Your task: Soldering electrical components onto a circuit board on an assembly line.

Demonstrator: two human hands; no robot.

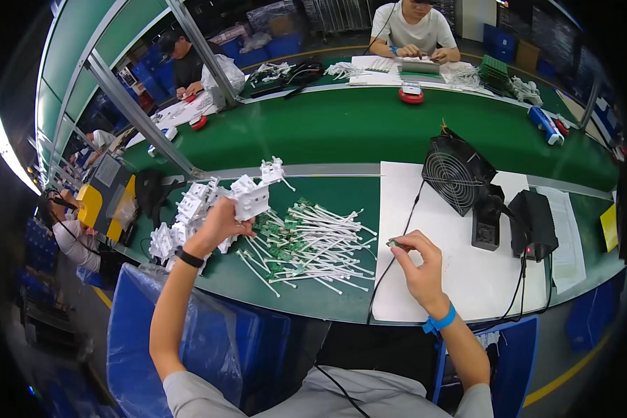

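My left hand (223,221) is closed on a white plastic housing (251,198), at the edge of a heap of similar white housings (191,202). My right hand (419,266) is held over a white sheet (460,279), thumb and fingertips pinching a small greenish piece (395,244) too small to make out fully. Between my hands lies a spread of small green circuit boards with white cable leads (313,240), most leads pointing right. A black wristband circles my left wrist and a blue strap (440,320) my right.
A black fan (456,174), a black holder (488,223) and a black power box (533,224) with cables stand on the right. Beyond runs a green conveyor belt (313,129); co-workers sit across it. Blue bins (136,334) stand below the table edge. A metal post rises at left.
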